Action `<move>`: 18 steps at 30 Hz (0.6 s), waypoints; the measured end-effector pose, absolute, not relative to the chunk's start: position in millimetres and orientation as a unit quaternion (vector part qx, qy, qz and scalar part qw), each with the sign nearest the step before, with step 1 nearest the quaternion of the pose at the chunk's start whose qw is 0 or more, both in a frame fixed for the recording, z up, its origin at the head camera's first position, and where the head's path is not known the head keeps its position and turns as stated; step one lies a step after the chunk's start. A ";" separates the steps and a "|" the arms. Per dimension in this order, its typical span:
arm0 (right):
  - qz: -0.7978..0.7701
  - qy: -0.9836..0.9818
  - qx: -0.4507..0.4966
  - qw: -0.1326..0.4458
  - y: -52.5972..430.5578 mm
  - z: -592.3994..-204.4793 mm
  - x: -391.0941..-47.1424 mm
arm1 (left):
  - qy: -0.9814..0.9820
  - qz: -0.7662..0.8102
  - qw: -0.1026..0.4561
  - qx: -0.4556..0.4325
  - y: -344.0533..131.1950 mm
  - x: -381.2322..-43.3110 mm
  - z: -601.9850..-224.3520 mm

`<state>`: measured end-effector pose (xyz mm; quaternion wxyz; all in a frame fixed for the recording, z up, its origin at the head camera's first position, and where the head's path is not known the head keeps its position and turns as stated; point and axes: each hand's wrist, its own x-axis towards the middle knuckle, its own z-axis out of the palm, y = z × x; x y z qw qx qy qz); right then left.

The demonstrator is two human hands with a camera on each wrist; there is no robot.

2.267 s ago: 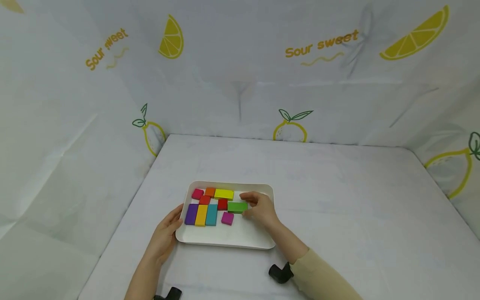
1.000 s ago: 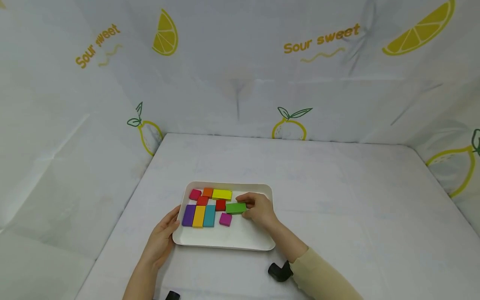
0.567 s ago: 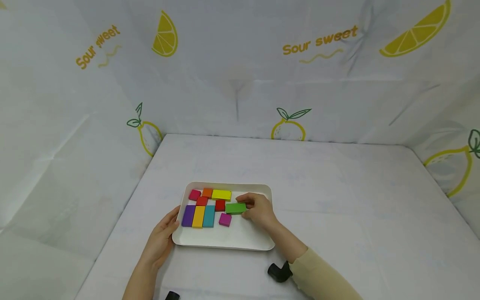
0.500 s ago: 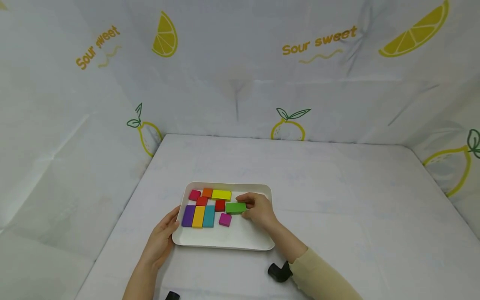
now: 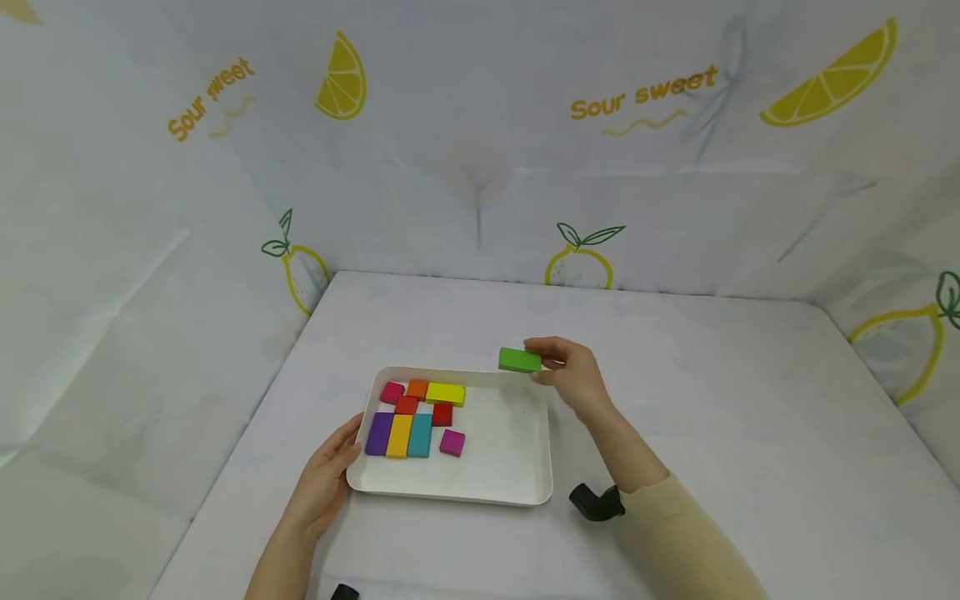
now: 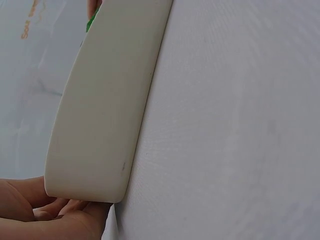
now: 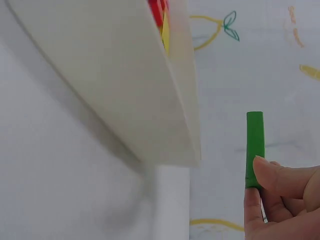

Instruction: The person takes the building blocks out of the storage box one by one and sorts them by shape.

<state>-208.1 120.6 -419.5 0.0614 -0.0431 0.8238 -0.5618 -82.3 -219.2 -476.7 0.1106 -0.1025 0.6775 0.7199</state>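
Observation:
A white tray [image 5: 487,497] lies on the table, holding several coloured blocks, such as the purple block [image 5: 379,434], teal block [image 5: 420,436], yellow block [image 5: 446,394] and magenta block [image 5: 452,442]. My left hand [image 5: 322,479] rests against the outside of its left end; in the left wrist view its fingers [image 6: 75,217] touch the end wall. Above the tray's far right corner, my right hand [image 5: 573,375] pinches a green block [image 5: 517,360] by one end. The right wrist view shows that block [image 7: 255,145] upright between thumb and fingers, apart from the tray.
The white-covered table [image 5: 675,400] extends beyond and to the right of the tray. White curtains with lemon prints [image 5: 581,254] hang behind and to the left. A black wrist mount [image 5: 596,502] sits by the right sleeve.
My right hand has lifted the green block out of the tray, moving it up and to the right from beside the red block. The left hand stays at the tray's left end.

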 end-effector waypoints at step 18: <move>-0.525 0.848 -0.011 0.070 188.7 -458.2 -265.1 | 0.666 0.729 0.120 -0.101 -220.1 -82.5 -477.4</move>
